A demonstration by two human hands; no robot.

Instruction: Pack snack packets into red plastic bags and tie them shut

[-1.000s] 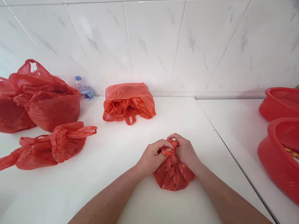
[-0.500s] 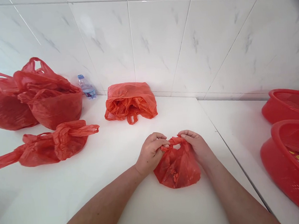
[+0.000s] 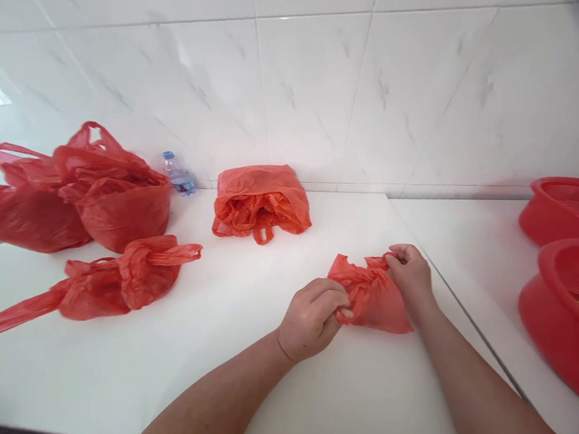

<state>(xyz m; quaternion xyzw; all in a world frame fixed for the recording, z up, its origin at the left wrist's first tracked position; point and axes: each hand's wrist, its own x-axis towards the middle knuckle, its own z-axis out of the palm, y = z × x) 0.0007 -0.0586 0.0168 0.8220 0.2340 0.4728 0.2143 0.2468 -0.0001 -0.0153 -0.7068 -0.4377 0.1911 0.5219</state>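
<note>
A small red plastic bag (image 3: 376, 304) lies on the white table (image 3: 219, 343), its upper part gathered and crumpled. My left hand (image 3: 317, 315) is closed on the near left part of the bag, fingers curled round the plastic. On the far right side, my right hand (image 3: 410, 271) pinches a corner of the bag between thumb and fingers. What the bag contains is hidden from this angle.
Behind the hands sits a folded red bag (image 3: 263, 202) stuffed with more bags. Full red bags (image 3: 123, 213) stand at left beside a water bottle (image 3: 180, 175), with a knotted red bag (image 3: 148, 275) in front. Two red plastic baskets (image 3: 551, 297) stand at right. A tiled wall (image 3: 320, 94) rises behind.
Both hands have moved right with the bag and spread further apart. The left hand has shifted nearer on the bag, whose top looks more bunched. The view has tilted slightly.
</note>
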